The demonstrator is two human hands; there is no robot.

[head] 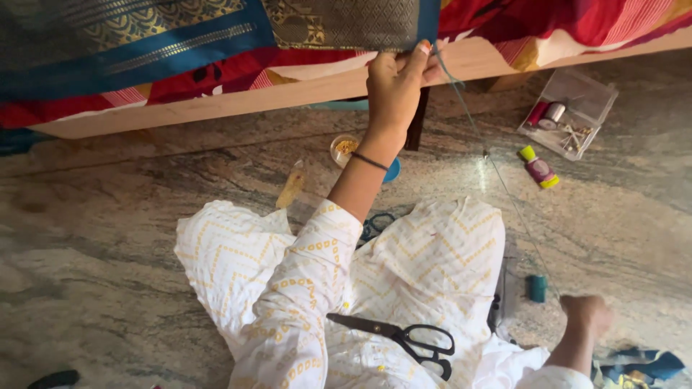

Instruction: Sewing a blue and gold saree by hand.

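My left hand [395, 83] reaches up and pinches the lower edge of a blue and grey fabric with gold woven patterns [339, 25], which hangs over a wooden bed frame [216, 104]. A thin taut thread [497, 173] runs from that edge down to my right hand [587, 313]. The right hand is blurred, low at the right, with its fingers closed on the thread's end. Black-handled scissors [404, 337] lie on my lap, on white cloth with a yellow zigzag print.
On the stone floor are a clear plastic box [585, 94] holding thread spools, a pink spool with yellow ends [539, 171], a teal spool [535, 288], a small bowl of gold beads [344, 148] and a small bag of gold pieces [292, 187]. Red patterned bedding [577, 21] lies on the bed.
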